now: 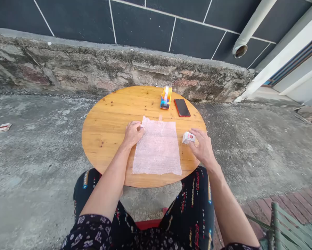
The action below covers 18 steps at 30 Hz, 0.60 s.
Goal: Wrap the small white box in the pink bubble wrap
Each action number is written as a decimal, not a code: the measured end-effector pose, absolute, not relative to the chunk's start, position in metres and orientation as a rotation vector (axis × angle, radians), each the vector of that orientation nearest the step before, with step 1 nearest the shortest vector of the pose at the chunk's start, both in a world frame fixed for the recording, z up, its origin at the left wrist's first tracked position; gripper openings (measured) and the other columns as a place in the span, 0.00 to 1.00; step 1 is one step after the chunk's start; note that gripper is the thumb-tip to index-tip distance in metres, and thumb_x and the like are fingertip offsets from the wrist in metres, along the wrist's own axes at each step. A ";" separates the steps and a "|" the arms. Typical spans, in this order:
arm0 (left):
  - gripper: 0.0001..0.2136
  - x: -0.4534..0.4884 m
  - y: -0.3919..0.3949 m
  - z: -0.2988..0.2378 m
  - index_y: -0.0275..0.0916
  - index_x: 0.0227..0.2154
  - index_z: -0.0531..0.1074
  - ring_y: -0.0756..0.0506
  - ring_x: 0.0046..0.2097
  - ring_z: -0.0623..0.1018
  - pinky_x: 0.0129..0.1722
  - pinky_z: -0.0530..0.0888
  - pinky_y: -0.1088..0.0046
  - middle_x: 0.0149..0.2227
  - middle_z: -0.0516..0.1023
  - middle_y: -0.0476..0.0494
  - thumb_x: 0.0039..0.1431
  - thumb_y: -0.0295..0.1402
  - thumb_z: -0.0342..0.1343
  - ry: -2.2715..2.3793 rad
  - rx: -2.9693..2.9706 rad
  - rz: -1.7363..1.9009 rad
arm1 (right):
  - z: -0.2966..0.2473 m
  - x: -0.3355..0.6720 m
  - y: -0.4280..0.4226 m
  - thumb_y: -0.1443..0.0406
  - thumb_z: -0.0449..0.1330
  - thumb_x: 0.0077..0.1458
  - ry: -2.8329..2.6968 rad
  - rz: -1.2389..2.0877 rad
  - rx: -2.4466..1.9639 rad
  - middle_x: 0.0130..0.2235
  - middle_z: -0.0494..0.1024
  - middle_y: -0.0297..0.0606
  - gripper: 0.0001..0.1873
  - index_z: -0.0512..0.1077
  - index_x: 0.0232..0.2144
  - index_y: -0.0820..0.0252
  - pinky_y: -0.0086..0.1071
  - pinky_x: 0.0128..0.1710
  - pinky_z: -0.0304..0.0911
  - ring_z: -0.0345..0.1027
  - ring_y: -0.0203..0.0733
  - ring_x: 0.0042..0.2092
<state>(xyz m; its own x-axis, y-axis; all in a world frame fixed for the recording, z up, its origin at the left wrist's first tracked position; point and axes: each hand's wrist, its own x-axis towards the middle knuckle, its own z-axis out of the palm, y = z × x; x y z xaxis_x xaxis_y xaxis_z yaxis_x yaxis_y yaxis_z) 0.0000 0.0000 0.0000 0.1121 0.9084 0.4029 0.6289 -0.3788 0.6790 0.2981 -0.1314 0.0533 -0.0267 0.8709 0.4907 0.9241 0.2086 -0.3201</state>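
A pale pink sheet of bubble wrap (158, 147) lies flat on a round wooden table (106, 132). My left hand (132, 133) rests on the sheet's far left corner with its fingers curled. My right hand (202, 147) is at the table's right side, fingers around a small white box with a red mark (188, 138) that stands just right of the sheet.
An orange and blue tape dispenser (165, 97) and a dark phone with a red edge (182, 107) lie at the table's far side. A rough stone ledge (114, 69) runs behind. A green slatted chair (288, 229) is at the lower right. Litter (4, 127) lies on the concrete at left.
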 end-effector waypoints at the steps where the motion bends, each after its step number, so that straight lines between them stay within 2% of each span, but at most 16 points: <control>1: 0.05 0.000 0.000 0.001 0.40 0.27 0.74 0.42 0.50 0.72 0.54 0.66 0.64 0.45 0.76 0.43 0.51 0.32 0.53 1.505 2.056 1.143 | 0.055 0.286 -0.136 0.65 0.56 0.55 -1.894 -0.118 -1.601 0.55 0.71 0.45 0.20 0.70 0.51 0.56 0.51 0.56 0.56 0.63 0.53 0.56; 4: 0.06 0.001 -0.002 0.003 0.40 0.28 0.74 0.42 0.50 0.71 0.54 0.65 0.63 0.45 0.76 0.43 0.51 0.33 0.53 1.521 2.045 1.124 | 0.053 0.247 -0.145 0.66 0.55 0.57 -2.086 0.039 -1.434 0.55 0.71 0.43 0.18 0.70 0.50 0.55 0.48 0.56 0.57 0.63 0.49 0.56; 7: 0.06 0.001 -0.002 0.005 0.39 0.28 0.73 0.42 0.50 0.71 0.54 0.66 0.63 0.45 0.76 0.44 0.52 0.33 0.52 1.525 2.044 1.113 | 0.043 0.222 -0.149 0.65 0.58 0.56 -2.275 0.118 -1.461 0.59 0.67 0.45 0.20 0.69 0.52 0.57 0.50 0.55 0.58 0.60 0.53 0.58; 18: 0.04 0.003 0.002 0.000 0.39 0.29 0.73 0.41 0.49 0.71 0.52 0.67 0.62 0.45 0.76 0.43 0.54 0.31 0.53 1.602 2.110 1.084 | 0.020 0.229 -0.152 0.59 0.56 0.58 -2.274 0.111 -1.589 0.60 0.66 0.47 0.23 0.67 0.54 0.60 0.49 0.55 0.56 0.58 0.54 0.60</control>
<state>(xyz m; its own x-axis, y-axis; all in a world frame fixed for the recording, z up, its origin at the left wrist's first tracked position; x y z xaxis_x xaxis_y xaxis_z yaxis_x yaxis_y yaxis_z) 0.0034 0.0016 0.0000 0.1044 0.9136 0.3929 0.7045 -0.3468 0.6192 0.2287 -0.1520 0.0197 -0.3008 0.9207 0.2486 0.8923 0.3637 -0.2675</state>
